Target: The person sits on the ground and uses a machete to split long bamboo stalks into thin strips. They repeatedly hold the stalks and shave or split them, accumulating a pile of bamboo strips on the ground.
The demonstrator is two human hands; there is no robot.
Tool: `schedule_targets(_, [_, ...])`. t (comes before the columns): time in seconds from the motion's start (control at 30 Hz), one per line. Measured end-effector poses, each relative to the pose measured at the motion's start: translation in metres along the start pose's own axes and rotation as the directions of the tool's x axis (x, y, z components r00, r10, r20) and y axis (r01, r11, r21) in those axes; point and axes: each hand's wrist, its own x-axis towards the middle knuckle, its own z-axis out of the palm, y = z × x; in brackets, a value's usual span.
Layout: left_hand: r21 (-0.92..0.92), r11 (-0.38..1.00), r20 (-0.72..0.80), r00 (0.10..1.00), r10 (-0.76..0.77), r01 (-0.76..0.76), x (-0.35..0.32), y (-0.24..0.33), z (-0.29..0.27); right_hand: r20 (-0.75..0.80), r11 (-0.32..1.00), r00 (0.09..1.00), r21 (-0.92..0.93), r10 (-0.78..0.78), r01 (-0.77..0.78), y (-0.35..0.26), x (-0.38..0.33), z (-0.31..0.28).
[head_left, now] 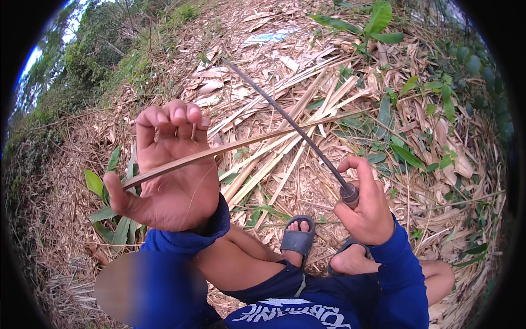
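My left hand [170,170] is raised palm up, fingers curled, with a thin bamboo strip [246,141] lying across the palm and pinned by the thumb. The strip runs out to the right over the ground. My right hand [367,205] grips the handle of a long dark knife [285,115], whose narrow blade points up and to the left and crosses over the strip near the middle. Blue sleeves cover both forearms. I am squatting, and my feet in grey sandals [298,236] show between my knees.
Split bamboo pieces [279,159] and dry leaf litter [307,49] cover the ground ahead. Green leafy plants [372,27] stand at the top right, right side and lower left. A grassy bank [82,66] rises on the left.
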Motion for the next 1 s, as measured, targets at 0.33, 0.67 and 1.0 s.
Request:
schedule_targets(0.33, [0.515, 0.845, -0.581, 0.785, 0.217, 0.147, 0.027, 0.039, -0.122, -0.135, 0.988, 0.989, 0.151, 0.056, -0.035, 0.023, -0.003, 0.037])
schedule_targets(0.67, [0.345, 0.803, -0.442, 0.839, -0.318, 0.486, 0.013, 0.094, -0.216, -0.029, 0.993, 0.999, 0.111, 0.043, -0.040, 0.011, 0.003, 0.062])
schedule_targets(1.0, [0.476, 0.468, -0.653, 0.656, -0.380, 0.745, -0.003, 0.109, -0.229, -0.265, 0.897, 0.857, -0.155, -0.441, 0.414, 0.031, 0.058, 0.154])
